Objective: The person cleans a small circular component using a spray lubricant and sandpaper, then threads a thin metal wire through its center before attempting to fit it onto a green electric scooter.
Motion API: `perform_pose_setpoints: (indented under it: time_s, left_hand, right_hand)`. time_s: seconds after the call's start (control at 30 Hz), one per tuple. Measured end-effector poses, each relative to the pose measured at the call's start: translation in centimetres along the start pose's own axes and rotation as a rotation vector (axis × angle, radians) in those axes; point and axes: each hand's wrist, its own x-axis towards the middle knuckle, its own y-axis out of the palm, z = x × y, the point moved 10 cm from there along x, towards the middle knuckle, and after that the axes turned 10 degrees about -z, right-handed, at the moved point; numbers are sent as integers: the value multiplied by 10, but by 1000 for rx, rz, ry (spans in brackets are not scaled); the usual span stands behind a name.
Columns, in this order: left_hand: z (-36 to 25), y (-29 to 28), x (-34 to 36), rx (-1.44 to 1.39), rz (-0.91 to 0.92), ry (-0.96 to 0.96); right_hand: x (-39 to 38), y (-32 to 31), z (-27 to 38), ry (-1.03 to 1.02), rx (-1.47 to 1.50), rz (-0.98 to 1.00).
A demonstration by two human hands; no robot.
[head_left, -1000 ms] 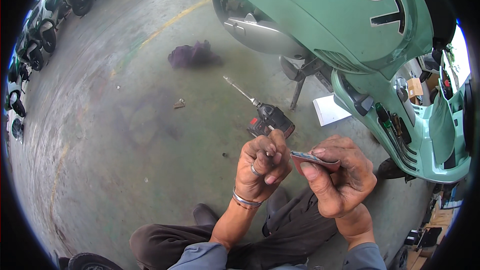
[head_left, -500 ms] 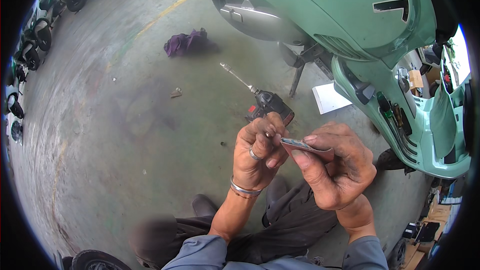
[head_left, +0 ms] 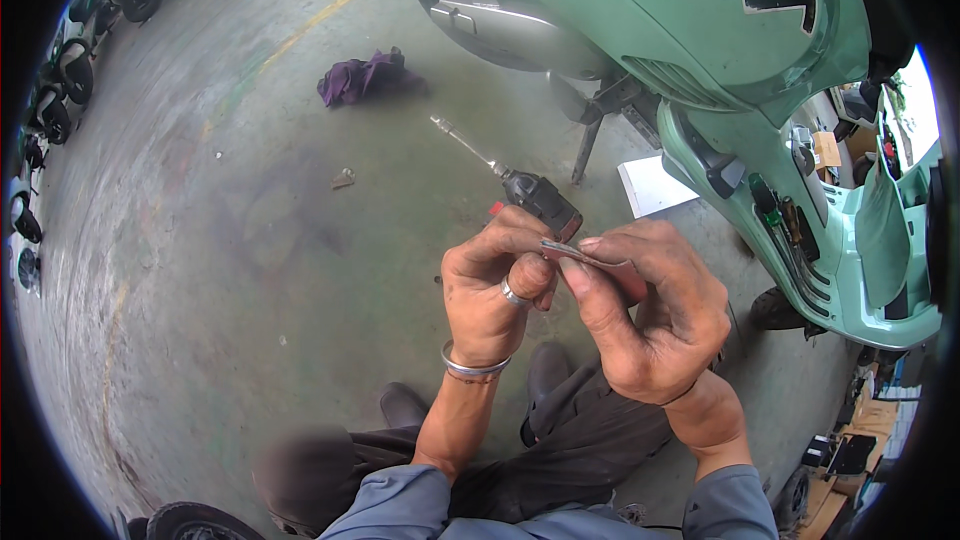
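A folded piece of reddish-brown sandpaper (head_left: pixel 628 282) is pinched between the thumb and fingers of my right hand (head_left: pixel 665 315). Its folded edge points toward my left hand (head_left: pixel 490 290), whose fingertips meet it. My left fingers are curled and closed; whatever lies between them is hidden behind the fingertips and the paper. Both hands are held close together above my knees. Just beyond them on the floor lies a dark cordless power driver (head_left: pixel 540 202) with a long socket extension.
A mint-green scooter (head_left: pixel 700 40) stands at the right, tools tucked into its footboard area. A white sheet (head_left: pixel 655 188) lies beside it. A crumpled purple cloth (head_left: pixel 365 78) and a small scrap (head_left: pixel 343 178) rest on the concrete floor. Parked scooters line the far left.
My left fingers have closed against the sandpaper's edge, covering the small dark piece that showed at their tips before. Both hands have shifted slightly left and tilted; the whole view moved a little.
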Motion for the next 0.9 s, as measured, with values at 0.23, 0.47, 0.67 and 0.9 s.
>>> perform_pose_setpoints:
  time_s: [0.23,0.47,0.67,0.9]
  left_hand:
    - [14,-1,-2,-185,3,-233]
    - [11,-4,0,-106,-28,-172]
    - [12,-7,-3,-24,-51,-161]
    - [17,-6,-6,-5,-107,-217]
  right_hand:
    - [0,7,-8,-13,44,84]
    - [1,6,-17,80,107,88]
    - [4,5,-19,98,122,33]
    - [0,5,-36,260,140,39]
